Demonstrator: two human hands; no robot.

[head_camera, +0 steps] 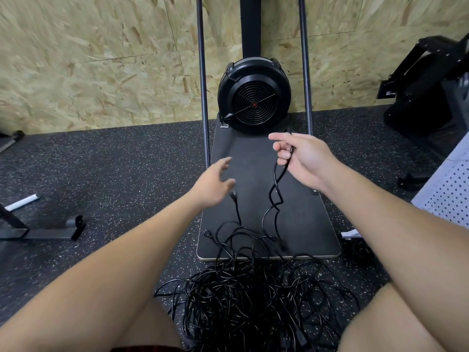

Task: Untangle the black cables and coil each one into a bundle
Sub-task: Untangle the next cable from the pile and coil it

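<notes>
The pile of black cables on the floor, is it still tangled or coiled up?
Tangled: the cable pile sprawls in loose crossing loops, no neat bundle visible.

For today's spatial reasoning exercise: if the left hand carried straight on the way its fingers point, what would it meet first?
Probably the metal upright beside the fan housing, though depth is unclear; the left hand might pass over the black platform instead.

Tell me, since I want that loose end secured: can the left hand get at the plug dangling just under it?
Probably yes. The left hand is open, and the plug hangs at its fingertips with nothing between. The right hand holds another cable off to the side, clear of that path.
</notes>
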